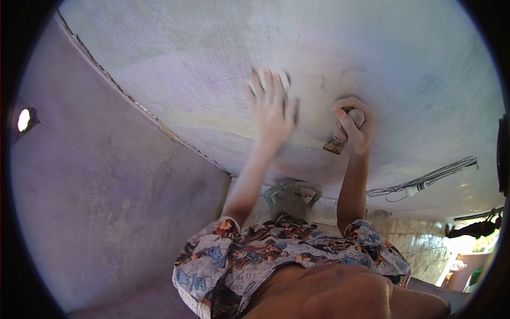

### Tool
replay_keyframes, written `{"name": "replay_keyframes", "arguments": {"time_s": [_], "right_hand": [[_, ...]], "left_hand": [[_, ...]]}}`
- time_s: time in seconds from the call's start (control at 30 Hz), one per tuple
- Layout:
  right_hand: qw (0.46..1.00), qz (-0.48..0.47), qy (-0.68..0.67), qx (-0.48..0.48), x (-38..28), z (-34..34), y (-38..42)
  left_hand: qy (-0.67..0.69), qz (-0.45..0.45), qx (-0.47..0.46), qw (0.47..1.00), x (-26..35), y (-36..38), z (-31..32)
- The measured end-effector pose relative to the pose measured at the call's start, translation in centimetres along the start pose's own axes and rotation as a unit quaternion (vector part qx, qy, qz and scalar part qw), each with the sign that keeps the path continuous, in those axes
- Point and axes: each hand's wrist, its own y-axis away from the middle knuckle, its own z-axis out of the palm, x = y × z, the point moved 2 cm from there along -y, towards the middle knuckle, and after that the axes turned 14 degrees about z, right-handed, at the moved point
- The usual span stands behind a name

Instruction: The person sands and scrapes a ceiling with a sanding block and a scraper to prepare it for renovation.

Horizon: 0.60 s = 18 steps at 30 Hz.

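Note:
My left hand [271, 109], smeared by motion, lies against a pale plastered surface [202, 69]. Its fingers stretch over a pale flat pad [286, 81] with dark edges, mostly hidden beneath them. To its right, my right hand [358, 130] is closed around a putty knife [334, 146] and rests close to the same surface. The knife's rounded handle end shows between thumb and fingers, and its stained blade points down and left. Whitish dust coats both hands. A yellowish smooth band [212, 122] crosses the plaster behind my left wrist.
A rough cracked seam [119, 87] divides the plaster from a purplish surface [106, 196] on the left. Bundled wires [435, 175] with a white bulb socket [414, 189] hang at the right. A greenish curved frame [294, 189] stands below my arms. Daylight enters at far right.

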Motion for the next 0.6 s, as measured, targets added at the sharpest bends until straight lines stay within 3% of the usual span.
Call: {"name": "replay_keyframes", "arguments": {"time_s": [0.07,0.17,0.27,0.37,0.5,0.53,0.6], "right_hand": [[1.0,-0.01,-0.001,0.001,0.1,0.0,-0.8],[1.0,0.018,-0.005,0.003,0.6,-0.1,-0.4],[1.0,0.013,-0.021,0.012,1.0,-0.3,-0.5],[1.0,0.019,-0.02,0.006,0.9,-0.1,-0.6],[1.0,0.021,-0.003,0.006,0.5,0.1,-0.9],[1.0,0.014,-0.002,0.002,0.5,-0.1,-0.8],[1.0,0.014,-0.004,0.009,0.4,-0.1,-0.7]], "left_hand": [[-0.004,0.022,0.066,0.998,-2.7,-7.7,-4.5],[0.006,-0.013,0.12,0.993,-2.8,-11.4,-6.2],[0.051,-0.036,0.015,0.998,1.0,0.5,0.5],[0.054,-0.084,0.011,0.995,1.9,2.8,2.2],[0.0,0.084,0.128,0.988,-1.3,-14.5,-6.6],[-0.002,0.087,0.127,0.988,-1.5,-15.7,-7.3],[0.002,0.084,0.019,0.996,-1.6,-17.1,-7.8]]}}
